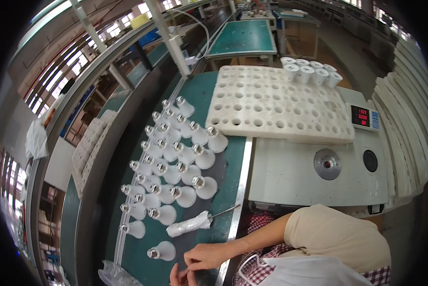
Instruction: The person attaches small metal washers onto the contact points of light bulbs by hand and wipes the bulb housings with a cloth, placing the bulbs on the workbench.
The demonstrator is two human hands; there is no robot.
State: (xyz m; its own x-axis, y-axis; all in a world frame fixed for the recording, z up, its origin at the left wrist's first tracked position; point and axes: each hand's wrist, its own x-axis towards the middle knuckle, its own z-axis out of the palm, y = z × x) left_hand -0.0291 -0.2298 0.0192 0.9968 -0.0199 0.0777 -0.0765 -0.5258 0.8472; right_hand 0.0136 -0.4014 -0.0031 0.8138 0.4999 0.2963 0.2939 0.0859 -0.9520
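My right hand point(207, 256) is at the near edge of the green bench, its fingers pinched together against the fingertips of my left hand point(181, 276). The left fingers are curled upward, and most of that hand falls below the view. Anything between the fingers is too small or hidden to make out. Just beyond my hands a white light bulb point(165, 250) with a shiny screw base lies on its side. Farther along lie a white-wrapped bundle point(189, 226) and a thin metal rod point(226, 210). Rows of similar bulbs point(185, 196) cover the bench behind them.
A white foam tray point(271, 105) full of holes rests on a grey machine top point(285, 176), with several white cup-shaped parts point(305, 73) at its far corner. A red digital display point(361, 116) stands at right, near stacked foam sheets point(404, 128). A clear plastic bag point(117, 274) lies lower left.
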